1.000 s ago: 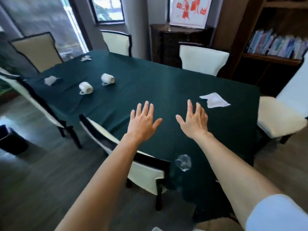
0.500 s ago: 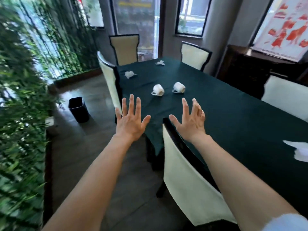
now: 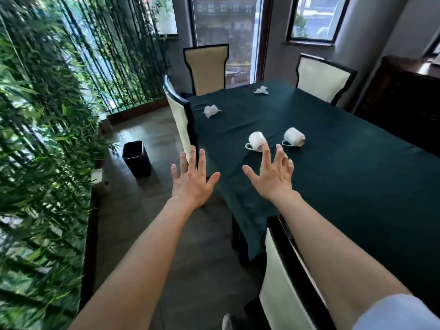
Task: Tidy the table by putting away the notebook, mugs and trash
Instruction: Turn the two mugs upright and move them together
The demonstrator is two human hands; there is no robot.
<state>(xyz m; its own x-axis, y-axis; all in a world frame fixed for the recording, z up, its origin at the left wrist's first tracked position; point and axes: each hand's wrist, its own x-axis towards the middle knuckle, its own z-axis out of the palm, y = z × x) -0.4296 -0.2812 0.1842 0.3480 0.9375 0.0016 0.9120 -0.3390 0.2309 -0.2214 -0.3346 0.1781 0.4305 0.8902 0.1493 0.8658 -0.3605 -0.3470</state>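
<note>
Both hands out in front, palms down, fingers spread, holding nothing. Left hand hangs over the floor, off the desk's left edge. Right hand is over the near left part of the desk, its grip released.

Two white mugs lie tipped on their sides on the green cloth, in from the left edge. Nearer mug sits straight ahead of the right hand; the index fingertip overlaps it in view, contact cannot be told. Its handle lies flat on the cloth toward the left edge. Second mug lies just beside it to the right, apart from it, mouth turned right, handle on the near left side. Right hand is clearly the nearer to both; left would have to cross the desk edge.

Trash: one crumpled tissue near the left edge beyond the mugs, another tissue near the far edge. No notebook in view.

Black bin stands on the floor left of the desk, near the plants. A chair is tucked against the left edge between bin and tissue; likely in the way of a direct reach from that side. Another chair back sits close under the right forearm.

Judgement: mugs first, with the right hand, forward reach.
</note>
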